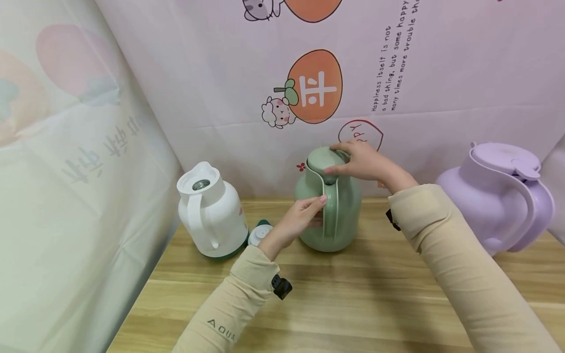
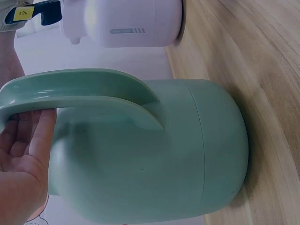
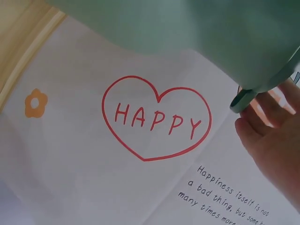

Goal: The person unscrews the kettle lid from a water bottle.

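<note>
A green thermos jug (image 1: 348, 211) stands upright on the wooden table in the middle of the head view. My left hand (image 1: 297, 220) grips its handle (image 1: 330, 211), with the fingers passing through the gap behind it; the left wrist view shows those fingers (image 2: 40, 136) inside the handle. On top, my right hand (image 1: 364, 162) holds the jug's round green lid (image 1: 324, 159) between thumb and fingers. Whether the lid sits fully down in the neck I cannot tell. In the right wrist view, the fingers (image 3: 267, 110) reach around the jug's top edge.
To the left stands a white jug (image 1: 216, 211) with its mouth uncovered. A white and green lid (image 1: 260, 233) lies beside it, partly behind my left wrist. A lidded purple jug (image 1: 485, 196) stands at the right. A printed cloth (image 1: 220, 88) hangs behind the table (image 1: 344, 304).
</note>
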`<state>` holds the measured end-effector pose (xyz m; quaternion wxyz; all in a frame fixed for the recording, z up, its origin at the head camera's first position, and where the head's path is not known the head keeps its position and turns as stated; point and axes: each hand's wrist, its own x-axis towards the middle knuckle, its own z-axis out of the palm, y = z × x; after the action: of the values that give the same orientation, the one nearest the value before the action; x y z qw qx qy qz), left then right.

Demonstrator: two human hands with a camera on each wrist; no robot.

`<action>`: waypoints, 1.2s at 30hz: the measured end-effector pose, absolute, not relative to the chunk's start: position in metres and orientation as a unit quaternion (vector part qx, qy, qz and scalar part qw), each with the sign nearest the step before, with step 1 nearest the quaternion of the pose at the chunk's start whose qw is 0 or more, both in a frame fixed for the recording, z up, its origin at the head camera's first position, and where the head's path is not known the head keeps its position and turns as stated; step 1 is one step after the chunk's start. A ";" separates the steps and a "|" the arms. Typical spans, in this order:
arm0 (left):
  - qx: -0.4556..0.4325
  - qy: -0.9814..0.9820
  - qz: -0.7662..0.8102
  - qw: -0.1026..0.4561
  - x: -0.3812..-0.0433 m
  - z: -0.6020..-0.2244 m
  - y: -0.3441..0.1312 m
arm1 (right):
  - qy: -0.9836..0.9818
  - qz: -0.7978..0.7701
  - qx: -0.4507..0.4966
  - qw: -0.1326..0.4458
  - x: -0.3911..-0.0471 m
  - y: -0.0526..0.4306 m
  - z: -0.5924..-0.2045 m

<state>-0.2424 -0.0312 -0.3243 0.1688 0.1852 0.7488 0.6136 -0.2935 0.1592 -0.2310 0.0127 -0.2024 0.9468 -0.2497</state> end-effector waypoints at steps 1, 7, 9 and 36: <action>0.187 0.750 0.613 0.168 -0.242 -0.325 -0.031 | 0.945 -0.251 -0.210 0.018 -0.293 0.160 -0.231; 0.180 0.750 0.613 0.171 -0.242 -0.327 -0.030 | 0.954 -0.244 -0.176 0.008 -0.287 0.151 -0.232; 0.179 0.750 0.613 0.170 -0.242 -0.327 -0.030 | 0.963 -0.231 -0.134 -0.017 -0.283 0.145 -0.232; 0.183 0.753 0.611 0.163 -0.241 -0.324 -0.030 | 0.946 -0.269 -0.177 -0.021 -0.283 0.148 -0.234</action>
<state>-0.2414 -0.0300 -0.3239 0.1633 0.1832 0.7526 0.6110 -0.2834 0.1480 -0.2343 -0.0207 -0.1774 0.9464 -0.2690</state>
